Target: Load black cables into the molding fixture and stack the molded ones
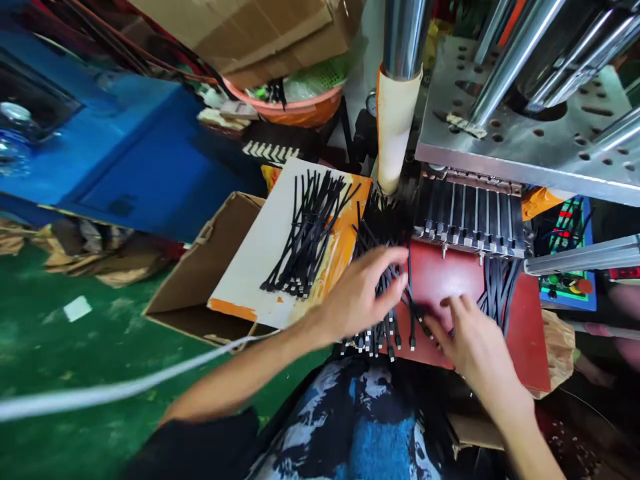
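Observation:
My left hand (pixel 367 290) is over a pile of short black USB cables (pixel 385 333) on the red work surface. Its thumb and forefinger are apart, with dark cable strands behind and between them. To the right, my right hand (pixel 475 343) is bent over the red board (pixel 440 277), thumb and fingers curled around a black cable (pixel 419 312) near its connector. Its grip is partly hidden. Beyond the hands sits a slotted metal mould (pixel 467 217) with dark strips lying in its grooves. More black cables (pixel 500 287) hang in a bundle at its right front.
A bundle of black cables (pixel 313 233) lies on a white and orange board (pixel 260 263) over an open carton (pixel 200 267). A steel press plate (pixel 520 127) overhangs the mould, beside a steel column (pixel 407 40). A control panel (pixel 565 253) stands right; a blue cabinet (pixel 145 167) left.

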`<state>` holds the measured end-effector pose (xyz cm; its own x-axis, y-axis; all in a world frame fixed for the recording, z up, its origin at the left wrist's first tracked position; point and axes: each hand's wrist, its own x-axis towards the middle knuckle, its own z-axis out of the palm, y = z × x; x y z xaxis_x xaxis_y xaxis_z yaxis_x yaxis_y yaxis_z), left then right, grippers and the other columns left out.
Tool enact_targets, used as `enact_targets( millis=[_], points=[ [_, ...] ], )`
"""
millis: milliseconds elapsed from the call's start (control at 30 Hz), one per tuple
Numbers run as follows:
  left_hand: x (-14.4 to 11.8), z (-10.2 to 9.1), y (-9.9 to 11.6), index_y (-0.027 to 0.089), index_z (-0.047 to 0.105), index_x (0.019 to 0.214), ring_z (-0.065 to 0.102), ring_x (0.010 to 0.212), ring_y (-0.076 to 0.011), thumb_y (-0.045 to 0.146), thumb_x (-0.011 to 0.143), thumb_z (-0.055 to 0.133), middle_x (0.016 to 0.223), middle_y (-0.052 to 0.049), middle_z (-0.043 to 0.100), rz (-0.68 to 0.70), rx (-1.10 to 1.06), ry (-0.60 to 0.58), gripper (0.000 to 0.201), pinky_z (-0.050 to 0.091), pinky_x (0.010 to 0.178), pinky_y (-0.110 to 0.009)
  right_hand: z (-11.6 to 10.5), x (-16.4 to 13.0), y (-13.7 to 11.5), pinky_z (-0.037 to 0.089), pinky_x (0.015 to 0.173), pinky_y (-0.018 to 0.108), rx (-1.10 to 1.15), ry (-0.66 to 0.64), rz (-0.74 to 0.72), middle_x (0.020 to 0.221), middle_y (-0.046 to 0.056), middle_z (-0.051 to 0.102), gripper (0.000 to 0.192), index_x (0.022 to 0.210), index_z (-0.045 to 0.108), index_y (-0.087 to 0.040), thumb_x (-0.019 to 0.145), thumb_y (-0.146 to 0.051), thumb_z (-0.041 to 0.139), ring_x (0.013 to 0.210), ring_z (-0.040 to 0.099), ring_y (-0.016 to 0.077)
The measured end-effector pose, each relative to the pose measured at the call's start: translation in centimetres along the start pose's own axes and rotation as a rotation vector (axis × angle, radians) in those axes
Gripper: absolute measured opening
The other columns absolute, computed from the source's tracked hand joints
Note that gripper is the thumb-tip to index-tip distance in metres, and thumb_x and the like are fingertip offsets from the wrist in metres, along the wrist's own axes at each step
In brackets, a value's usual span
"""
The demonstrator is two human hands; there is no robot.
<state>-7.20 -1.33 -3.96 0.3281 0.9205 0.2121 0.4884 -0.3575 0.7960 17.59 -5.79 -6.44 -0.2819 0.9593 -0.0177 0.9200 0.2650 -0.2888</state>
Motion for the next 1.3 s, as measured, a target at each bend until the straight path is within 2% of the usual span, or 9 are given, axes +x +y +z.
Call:
enact_targets(
  millis=[100, 200, 300, 367, 467, 567, 933, 1100, 1300],
  points=[
    [-7.0, 0.6, 2.0, 0.025, 0.070, 0.122, 0.076, 0.104, -0.0210, 0.037, 0.106, 0.058, 0.114, -0.006, 0.080, -0.355, -0.392, -0.353, 0.024, 0.061, 0.098, -0.036, 2.5, -5.2, -0.3, 0.044, 0.059, 0.036, 0.068, -0.119, 0.085, 0.083, 0.007, 0.066, 0.023, 0.090, 0.062, -0.025, 0.105, -0.035, 0.049, 0.069, 0.067, 0.0261],
    [-9.3, 3.2, 2.6, 0.022, 0.063, 0.139, 0.075, 0.119, -0.0237, 0.044, 0.100, 0.070, 0.130, -0.012, 0.077, -0.651, -0.836, -0.568, 0.045, 0.058, 0.106, -0.039, 1.5, -6.4, -0.3, 0.048, 0.065, 0.034, 0.338, -0.135, 0.141, 0.082, 0.004, 0.067, 0.026, 0.089, 0.062, -0.026, 0.107, -0.039, 0.049, 0.071, 0.065, 0.0228],
    [-8.7, 6.3, 2.8, 0.021, 0.063, 0.136, 0.073, 0.122, -0.0241, 0.052, 0.091, 0.081, 0.132, -0.014, 0.076, -0.798, -1.286, -0.340, 0.058, 0.056, 0.109, -0.037, -1.0, -7.1, -0.6, 0.046, 0.060, 0.030, 0.612, -0.347, 0.125, 0.074, 0.000, 0.065, 0.030, 0.084, 0.063, -0.026, 0.105, -0.044, 0.054, 0.063, 0.060, 0.0191],
    [-7.9, 7.8, 2.8, 0.019, 0.070, 0.120, 0.078, 0.098, -0.0195, 0.053, 0.092, 0.080, 0.105, -0.009, 0.081, -0.819, -1.414, -0.163, 0.046, 0.060, 0.095, -0.032, -1.8, -7.7, -0.6, 0.045, 0.058, 0.029, 0.669, -0.533, 0.108, 0.070, 0.000, 0.066, 0.036, 0.078, 0.064, -0.025, 0.104, -0.049, 0.057, 0.062, 0.060, 0.0189],
    [-7.1, 8.5, 2.6, 0.018, 0.075, 0.105, 0.072, 0.067, -0.0136, 0.053, 0.097, 0.073, 0.073, -0.001, 0.074, -0.758, -1.328, -0.177, 0.037, 0.058, 0.074, -0.026, -0.8, -8.1, -0.3, 0.043, 0.059, 0.031, 0.445, -0.426, 0.334, 0.070, 0.003, 0.069, 0.046, 0.077, 0.065, -0.023, 0.102, -0.061, 0.055, 0.065, 0.065, 0.0226],
    [-6.8, 8.2, 2.2, 0.016, 0.077, 0.104, 0.070, 0.065, -0.0134, 0.054, 0.099, 0.070, 0.069, -0.001, 0.074, -0.676, -1.087, -0.265, 0.039, 0.056, 0.075, -0.025, 1.3, -7.9, 0.4, 0.038, 0.060, 0.034, 0.079, -0.225, 0.530, 0.078, 0.009, 0.074, 0.044, 0.086, 0.064, -0.022, 0.104, -0.060, 0.050, 0.070, 0.070, 0.0283],
    [-6.7, 7.9, 2.9, 0.017, 0.084, 0.094, 0.075, 0.073, -0.0162, 0.043, 0.100, 0.067, 0.091, -0.005, 0.085, -0.450, -0.445, -0.363, 0.032, 0.052, 0.070, -0.024, 2.5, -8.3, 1.9, 0.034, 0.061, 0.032, 0.111, -0.139, 0.538, 0.074, 0.006, 0.070, 0.033, 0.082, 0.058, -0.024, 0.105, -0.045, 0.049, 0.065, 0.065, 0.0236],
    [-5.5, 8.9, 3.3, 0.013, 0.085, 0.091, 0.078, 0.082, -0.0206, 0.051, 0.096, 0.072, 0.090, -0.010, 0.085, -0.630, -0.816, -0.475, 0.041, 0.058, 0.081, -0.027, -0.2, -9.6, 0.3, 0.039, 0.061, 0.027, 0.632, -0.132, 0.373, 0.071, -0.001, 0.058, 0.035, 0.081, 0.055, -0.023, 0.106, -0.047, 0.049, 0.063, 0.053, 0.0163],
    [-4.9, 9.6, 4.1, 0.010, 0.083, 0.096, 0.076, 0.076, -0.0187, 0.057, 0.083, 0.085, 0.085, -0.012, 0.082, -0.856, -1.338, -0.325, 0.049, 0.060, 0.081, -0.029, -2.4, -11.7, -1.4, 0.038, 0.060, 0.024, 0.767, -0.539, 0.119, 0.070, -0.004, 0.058, 0.022, 0.079, 0.064, -0.021, 0.100, -0.027, 0.060, 0.062, 0.049, 0.0122]
  ],
)
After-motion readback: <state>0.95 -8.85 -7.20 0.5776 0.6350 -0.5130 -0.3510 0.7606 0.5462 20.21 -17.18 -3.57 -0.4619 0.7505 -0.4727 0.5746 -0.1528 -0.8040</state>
